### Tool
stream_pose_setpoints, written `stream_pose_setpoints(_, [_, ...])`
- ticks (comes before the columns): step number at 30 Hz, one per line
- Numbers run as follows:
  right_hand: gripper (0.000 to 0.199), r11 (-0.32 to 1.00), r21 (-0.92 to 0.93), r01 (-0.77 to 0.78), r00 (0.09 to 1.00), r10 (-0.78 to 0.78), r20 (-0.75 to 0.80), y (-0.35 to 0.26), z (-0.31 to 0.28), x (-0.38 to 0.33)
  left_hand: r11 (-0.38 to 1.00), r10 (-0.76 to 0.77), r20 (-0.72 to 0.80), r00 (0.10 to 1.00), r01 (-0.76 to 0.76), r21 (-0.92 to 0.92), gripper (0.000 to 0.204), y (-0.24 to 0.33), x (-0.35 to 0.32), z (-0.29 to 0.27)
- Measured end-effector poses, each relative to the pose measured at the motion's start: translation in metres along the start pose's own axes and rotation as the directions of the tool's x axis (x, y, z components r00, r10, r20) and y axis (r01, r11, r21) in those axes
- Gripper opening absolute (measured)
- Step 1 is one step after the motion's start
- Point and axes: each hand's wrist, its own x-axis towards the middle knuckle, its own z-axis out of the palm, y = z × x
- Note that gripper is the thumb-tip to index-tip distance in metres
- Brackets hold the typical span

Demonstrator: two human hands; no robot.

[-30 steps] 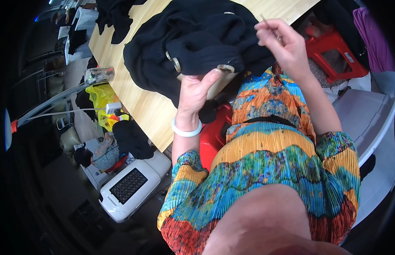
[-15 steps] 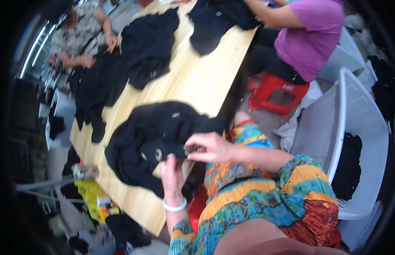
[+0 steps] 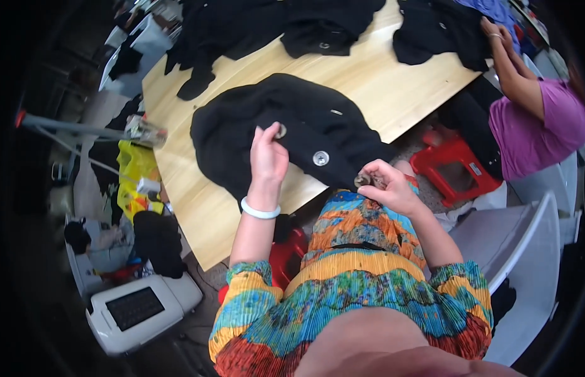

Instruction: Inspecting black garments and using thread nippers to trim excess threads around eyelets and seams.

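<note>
A black garment (image 3: 242,107) lies bunched on the wooden table in front of me. On its dark cloth rests a round grey button (image 3: 320,158), between my two hands. My left hand (image 3: 269,160), with a pale bangle at the wrist, is over the garment and pinches another round button (image 3: 280,131) at its fingertips. Lower and to the right, at the garment's edge, my right hand (image 3: 393,188) is closed around several brownish buttons (image 3: 363,181); the fingers partly hide them.
More black garments (image 3: 242,28) cover the far side of the table (image 3: 204,220). A person in purple (image 3: 537,125) works at the right by a red stool (image 3: 452,169). Grey bins (image 3: 525,251) stand at my right. Yellow bag (image 3: 134,169) and white machine (image 3: 144,308) are at left.
The view has swung, shifting the scene. My hands, close together before, are now apart: the left is farther up over the garment with a button, the right stays near the edge with several.
</note>
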Motion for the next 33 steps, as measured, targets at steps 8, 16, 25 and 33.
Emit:
stream_pose_setpoints(8, [0.031, 0.972, 0.164, -0.17, 0.967, 0.196, -0.165, -0.034, -0.003, 0.049, -0.051, -0.069, 0.852, 0.519, -0.855, 0.517, 0.02, -0.015, -0.065, 0.048])
stream_pose_setpoints(16, [0.032, 0.934, 0.323, -0.151, 0.984, 0.175, -0.044, -0.013, -0.015, 0.055, 0.294, -0.023, 0.703, 0.711, -0.667, 0.685, 0.026, -0.022, -0.061, 0.014])
stream_pose_setpoints(25, [0.033, 0.968, 0.249, 0.023, 0.966, -0.085, 0.243, -0.083, 0.014, 0.005, -0.547, 0.043, 0.623, 0.781, -0.504, 0.669, 0.041, 0.016, 0.052, -0.013])
stream_pose_setpoints(33, [0.036, 0.923, 0.365, -0.119, 0.926, -0.03, 0.377, -0.1, 0.011, -0.009, 0.179, 0.118, 0.162, 0.98, -0.181, 0.967, 0.028, 0.126, 0.03, 0.041])
